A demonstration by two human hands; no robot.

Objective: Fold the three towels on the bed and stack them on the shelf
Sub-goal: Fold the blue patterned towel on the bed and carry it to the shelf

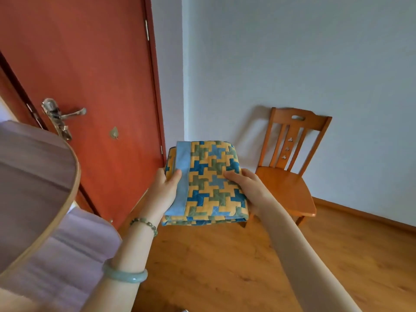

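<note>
yellow, blue and green patchwork covers the folded towel [208,183], which is held out flat in the air over the wooden floor [225,266], in front of a red door [90,75] and beside a wooden chair [290,167]. the left hand [165,188] has its grip closed on the pale blue border, thumb on top; the right hand [245,188] clamps the opposite edge likewise. holding both sides probably keeps the folds from slipping while it is carried. no shelf is in view, and the other two towels cannot be seen. lilac bedding [74,255] at the left is cut off by the frame.
</note>
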